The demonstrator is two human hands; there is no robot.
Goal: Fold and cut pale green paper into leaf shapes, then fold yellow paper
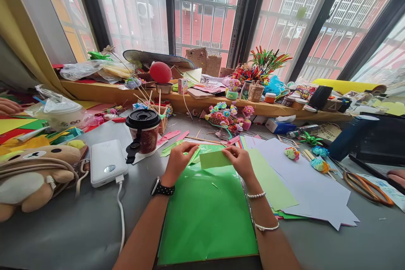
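Observation:
In the head view, my right hand (239,161) pinches a small rectangle of light green paper (214,160) by its right end. The paper is held above a green sheet in a clear glossy cover (210,215). My left hand (181,158) is closed, with thumb and fingertips pressed together. Pale green paper pieces (193,158) show right beside those fingertips, but I cannot tell whether they are in the pinch. A tiny green paper scrap (214,185) lies on the glossy cover.
Right of the cover lie white paper sheets (303,181) and orange-handled scissors (368,187). At left stand a lidded coffee cup (144,133), a white power bank (108,162) and a plush bear (38,173). Other people's hands show at the left (10,106) and right (397,176) edges.

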